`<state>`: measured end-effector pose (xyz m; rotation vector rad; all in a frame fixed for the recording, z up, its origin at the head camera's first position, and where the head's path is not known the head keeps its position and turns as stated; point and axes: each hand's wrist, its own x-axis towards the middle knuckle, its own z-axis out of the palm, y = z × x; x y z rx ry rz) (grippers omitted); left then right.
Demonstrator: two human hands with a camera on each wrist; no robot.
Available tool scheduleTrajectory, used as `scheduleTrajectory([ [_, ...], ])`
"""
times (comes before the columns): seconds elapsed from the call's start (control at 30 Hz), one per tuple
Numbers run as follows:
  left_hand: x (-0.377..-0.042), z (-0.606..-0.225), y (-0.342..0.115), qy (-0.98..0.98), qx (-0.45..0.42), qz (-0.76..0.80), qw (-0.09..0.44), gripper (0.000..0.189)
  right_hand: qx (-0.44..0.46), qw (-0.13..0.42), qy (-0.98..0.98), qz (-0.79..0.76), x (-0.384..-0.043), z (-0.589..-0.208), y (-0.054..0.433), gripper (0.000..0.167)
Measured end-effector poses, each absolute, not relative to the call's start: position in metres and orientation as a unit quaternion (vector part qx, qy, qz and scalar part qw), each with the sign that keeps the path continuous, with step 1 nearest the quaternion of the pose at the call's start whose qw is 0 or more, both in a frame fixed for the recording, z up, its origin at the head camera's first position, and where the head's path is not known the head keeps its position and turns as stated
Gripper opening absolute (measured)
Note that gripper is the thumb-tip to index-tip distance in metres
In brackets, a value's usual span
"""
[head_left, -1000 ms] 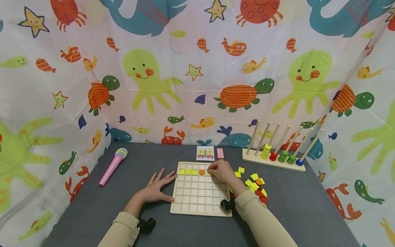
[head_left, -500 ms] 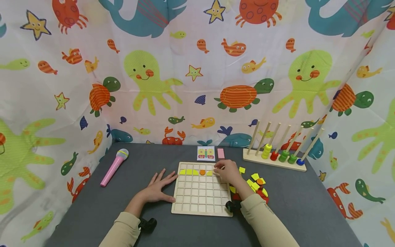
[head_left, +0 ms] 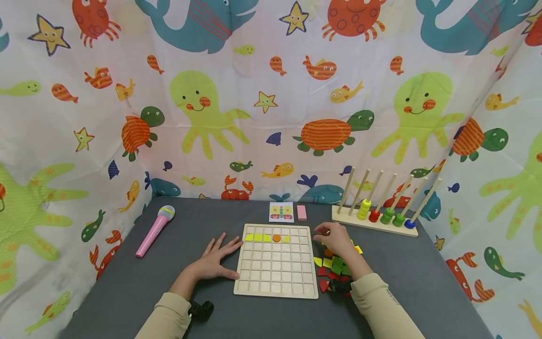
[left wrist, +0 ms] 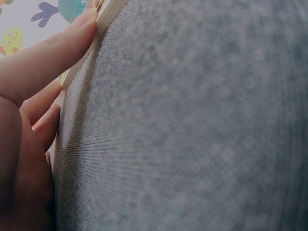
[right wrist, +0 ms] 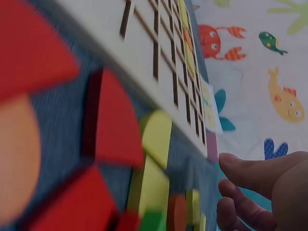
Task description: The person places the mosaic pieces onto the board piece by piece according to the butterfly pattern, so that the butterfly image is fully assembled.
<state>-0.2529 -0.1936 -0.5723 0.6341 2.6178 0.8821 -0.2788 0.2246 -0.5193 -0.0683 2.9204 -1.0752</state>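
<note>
A wooden grid board [head_left: 275, 268] lies flat on the dark table. One row near its far edge holds several yellow tiles [head_left: 258, 238] and an orange round tile [head_left: 276, 238]. My left hand [head_left: 213, 263] rests spread on the table, thumb and fingertips touching the board's left edge. Off the board's right side, my right hand [head_left: 334, 237] hovers over the far part of a loose pile of coloured tiles [head_left: 336, 266], partly covering it. Its fingers are loosely bent. In the right wrist view, thumb and fingers stand apart and no tile shows between them.
Behind the board lie a butterfly pattern card [head_left: 281, 212] and a pink block [head_left: 301, 213]. A pegged bead stand [head_left: 372, 221] stands at the back right, a pink toy microphone [head_left: 155, 230] at the left. A printed curtain [head_left: 262, 132] encloses the table.
The right hand let go of a yellow tile in the row beside the orange one, then moved right off the board to the loose pile. The left hand stays in place.
</note>
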Motion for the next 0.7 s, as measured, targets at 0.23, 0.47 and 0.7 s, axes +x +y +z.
scheduleTrajectory([
  [0.23,-0.253,-0.573,-0.193,0.914,0.216,0.309,0.15,0.106,-0.001,0.033,0.946,-0.324,-0.277,-0.524,0.247,0.027],
  [0.47,-0.252,-0.569,-0.193,0.913,0.221,0.308,0.151,0.107,0.008,0.063,0.953,-0.298,-0.279,-0.526,0.255,0.028],
  [0.7,-0.25,-0.565,-0.192,0.911,0.223,0.311,0.157,0.104,0.015,0.082,0.957,-0.276,-0.281,-0.526,0.257,0.025],
])
